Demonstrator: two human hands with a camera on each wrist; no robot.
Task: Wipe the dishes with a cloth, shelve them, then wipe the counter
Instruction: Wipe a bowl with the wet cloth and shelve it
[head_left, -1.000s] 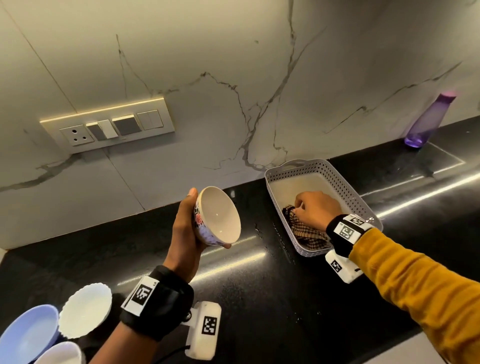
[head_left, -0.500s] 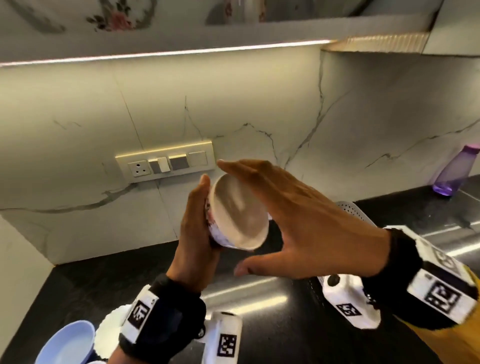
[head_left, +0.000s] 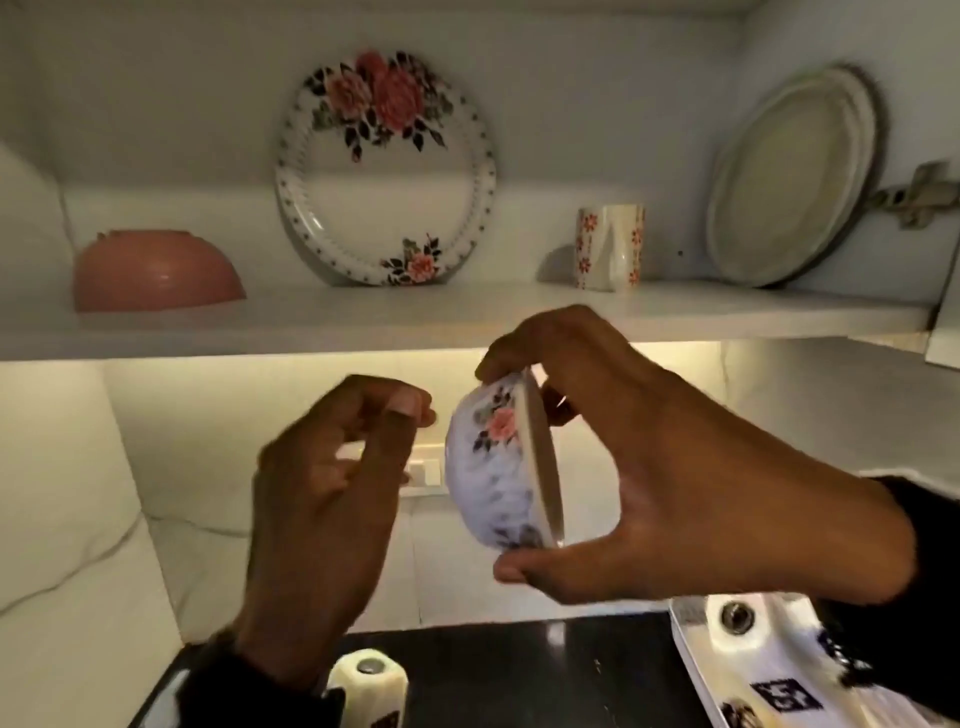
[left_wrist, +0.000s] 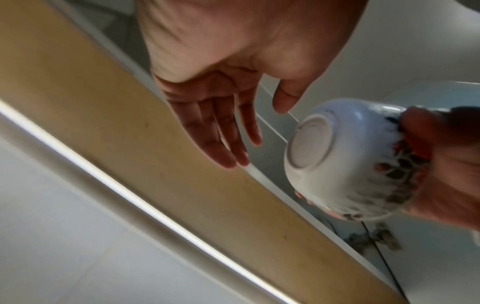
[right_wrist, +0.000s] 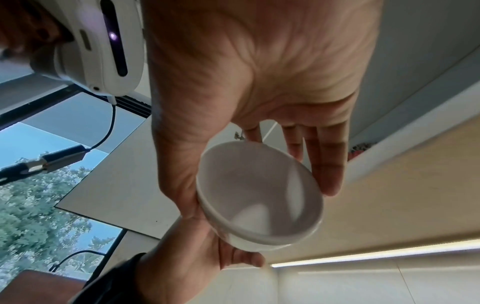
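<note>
Head view: tilted up, faces the open shelf (head_left: 467, 312) across the upper frame, counter edge at bottom. Left wrist view: close, looks up along the palm past the shelf's underside, floral bowl (left_wrist: 345, 162) at right of frame. Right wrist view: close, looks up along the palm into that bowl's mouth. All three share the bowl.

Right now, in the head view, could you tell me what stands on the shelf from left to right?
Pink bowl upside down → floral plate leaning upright → floral cup → pale plates leaning at the right end.
</note>
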